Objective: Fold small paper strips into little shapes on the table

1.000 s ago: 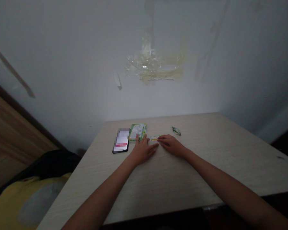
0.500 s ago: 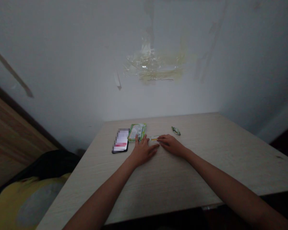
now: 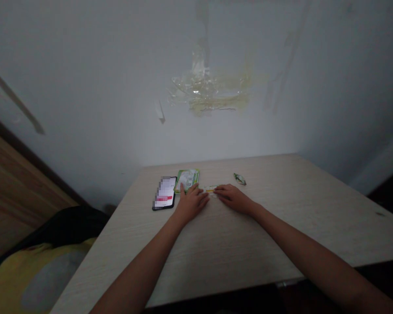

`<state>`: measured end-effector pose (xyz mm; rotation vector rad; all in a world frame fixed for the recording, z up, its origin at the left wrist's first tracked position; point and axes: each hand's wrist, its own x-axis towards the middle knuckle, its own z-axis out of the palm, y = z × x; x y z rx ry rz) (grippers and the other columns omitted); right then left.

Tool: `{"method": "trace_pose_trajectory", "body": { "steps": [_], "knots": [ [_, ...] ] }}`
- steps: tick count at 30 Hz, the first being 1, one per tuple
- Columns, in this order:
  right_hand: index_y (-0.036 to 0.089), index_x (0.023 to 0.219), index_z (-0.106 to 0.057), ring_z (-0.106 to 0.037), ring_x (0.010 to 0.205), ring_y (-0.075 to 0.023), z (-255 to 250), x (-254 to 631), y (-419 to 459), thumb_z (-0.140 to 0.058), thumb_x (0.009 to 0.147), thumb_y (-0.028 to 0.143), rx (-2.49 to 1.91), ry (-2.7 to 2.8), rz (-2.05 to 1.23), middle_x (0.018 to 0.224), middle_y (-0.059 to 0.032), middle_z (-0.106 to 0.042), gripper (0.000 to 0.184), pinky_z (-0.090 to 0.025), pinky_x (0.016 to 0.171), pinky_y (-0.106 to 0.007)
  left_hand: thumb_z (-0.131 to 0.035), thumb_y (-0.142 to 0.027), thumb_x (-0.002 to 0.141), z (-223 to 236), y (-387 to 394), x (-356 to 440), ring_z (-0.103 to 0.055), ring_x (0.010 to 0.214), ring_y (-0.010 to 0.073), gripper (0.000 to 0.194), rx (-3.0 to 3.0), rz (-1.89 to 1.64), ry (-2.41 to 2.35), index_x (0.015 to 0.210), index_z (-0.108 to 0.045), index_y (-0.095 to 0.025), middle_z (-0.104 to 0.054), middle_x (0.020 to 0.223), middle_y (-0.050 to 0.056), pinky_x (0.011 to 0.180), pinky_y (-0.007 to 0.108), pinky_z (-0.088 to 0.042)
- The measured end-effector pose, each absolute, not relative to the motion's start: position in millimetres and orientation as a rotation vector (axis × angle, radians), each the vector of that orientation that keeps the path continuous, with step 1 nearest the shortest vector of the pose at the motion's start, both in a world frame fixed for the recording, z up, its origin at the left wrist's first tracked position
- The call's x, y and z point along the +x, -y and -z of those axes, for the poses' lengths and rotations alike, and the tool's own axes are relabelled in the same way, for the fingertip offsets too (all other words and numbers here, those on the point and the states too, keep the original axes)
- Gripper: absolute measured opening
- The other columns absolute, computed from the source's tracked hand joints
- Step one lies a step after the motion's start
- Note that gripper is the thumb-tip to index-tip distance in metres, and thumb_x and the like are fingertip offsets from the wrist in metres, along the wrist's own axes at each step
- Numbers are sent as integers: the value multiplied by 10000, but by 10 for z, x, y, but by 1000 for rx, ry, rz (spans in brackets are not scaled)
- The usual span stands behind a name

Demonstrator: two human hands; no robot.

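A small flat white strip with yellow print [image 3: 210, 189] lies on the table between my hands. The fingertips of my right hand [image 3: 234, 199] rest on its right end, fingers extended and low over the wood. To the left, my left hand [image 3: 191, 204] has its fingers spread; its fingertips are at the strip's left end and by the near edge of a green-and-white packet [image 3: 187, 179]. Whether they touch either one I cannot tell. Beyond my right hand lies a small crumpled green wrapper [image 3: 239, 179].
Left of the packet lies a phone [image 3: 165, 194] with its screen lit and partly blurred out. The pale wooden table [image 3: 229, 257] meets a wall [image 3: 118, 87] with peeling clear tape [image 3: 199, 87]. Yellow and grey fabric [image 3: 52, 274] sits beyond the table's left edge.
My left hand has shifted left, away from my right hand, and more of the strip shows between them. The right hand has hardly moved.
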<state>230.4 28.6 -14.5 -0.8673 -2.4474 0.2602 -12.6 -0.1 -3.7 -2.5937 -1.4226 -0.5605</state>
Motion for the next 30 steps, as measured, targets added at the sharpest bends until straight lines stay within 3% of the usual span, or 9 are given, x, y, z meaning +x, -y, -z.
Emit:
{"method": "trace_pose_trajectory", "body": {
  "steps": [6, 15, 30],
  "knots": [
    [255, 1306, -587, -558, 1151, -218, 133, 2298, -289, -463, 972, 249, -876, 2484, -205, 1254, -103, -623, 356, -442, 991, -415, -407, -389, 969, 22, -21, -120, -451, 1315, 290, 312, -2506, 604, 1476, 1141, -657, -314, -696, 1168, 34, 1086, 764, -23],
    [264, 1294, -595, -558, 1151, -215, 144, 2304, -295, -473, 967, 244, -862, 2473, -203, 1250, -99, -626, 349, -440, 985, -412, -464, -363, 943, -1, -17, -86, -403, 1352, 322, 246, -2416, 629, 1442, 1067, -667, -300, -650, 1270, 28, 1056, 793, 54],
    [271, 1281, -606, -566, 1121, -214, 115, 2295, -304, -463, 977, 275, -887, 2503, -157, 1229, -100, -626, 336, -451, 964, -403, -489, -376, 915, -20, -3, -101, -373, 1368, 344, 256, -2393, 555, 1350, 1018, -677, -236, -571, 1320, 118, 1097, 760, -43]
  ]
}}
